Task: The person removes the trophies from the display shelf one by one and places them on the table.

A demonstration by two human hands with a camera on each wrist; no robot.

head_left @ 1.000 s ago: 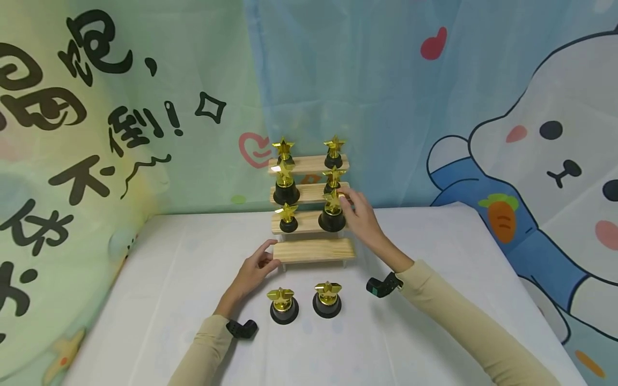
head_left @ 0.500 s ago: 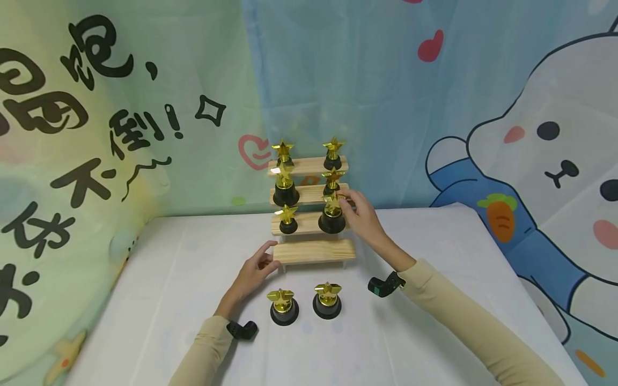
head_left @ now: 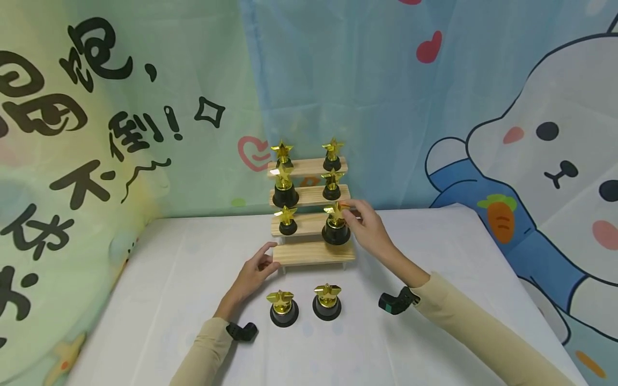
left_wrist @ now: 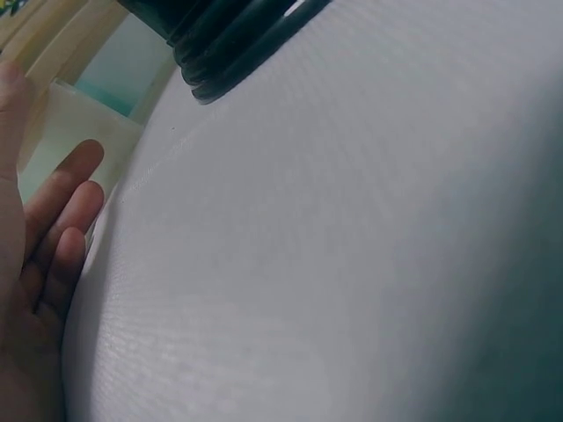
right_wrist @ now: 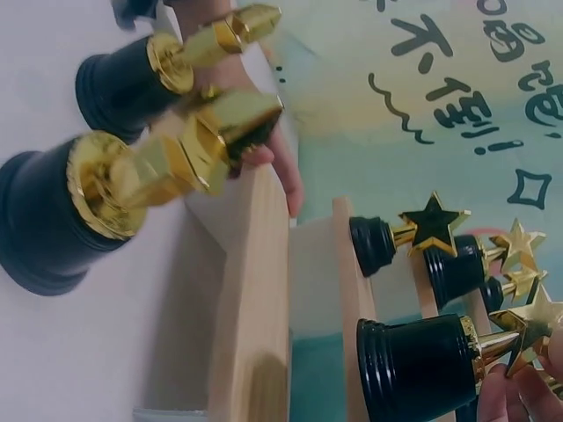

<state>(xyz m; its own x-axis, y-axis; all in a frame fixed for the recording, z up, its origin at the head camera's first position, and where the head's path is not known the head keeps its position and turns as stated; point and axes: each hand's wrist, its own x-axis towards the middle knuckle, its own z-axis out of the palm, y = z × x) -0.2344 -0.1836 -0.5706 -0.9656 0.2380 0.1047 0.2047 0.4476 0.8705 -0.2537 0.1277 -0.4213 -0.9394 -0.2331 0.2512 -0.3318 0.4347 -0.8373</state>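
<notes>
My right hand (head_left: 369, 228) pinches a gold star trophy (head_left: 335, 234) by its star. The trophy's black round base overlaps the back right of the lowest step in the head view. The right wrist view shows this trophy (right_wrist: 413, 369) with fingertips (right_wrist: 494, 396) at the star. At the left end of the lowest step of a wooden tiered display stand (head_left: 304, 254), my left hand (head_left: 252, 273) grips the board, thumb in front and a finger behind. Other fingers (left_wrist: 75, 198) of that hand extend beside the stand's pale leg in the left wrist view.
Two star trophies, a left one (head_left: 283, 312) and a right one (head_left: 327, 305), stand on the white tablecloth (head_left: 401, 354) before the stand. Several more occupy the upper steps, including one small trophy (head_left: 287, 222) on the third step. A printed backdrop (head_left: 386, 107) hangs behind.
My right hand has brought the trophy forward and slightly right, from the third step toward the lowest one, uncovering the small trophy behind. My left hand stays at the stand's left end.
</notes>
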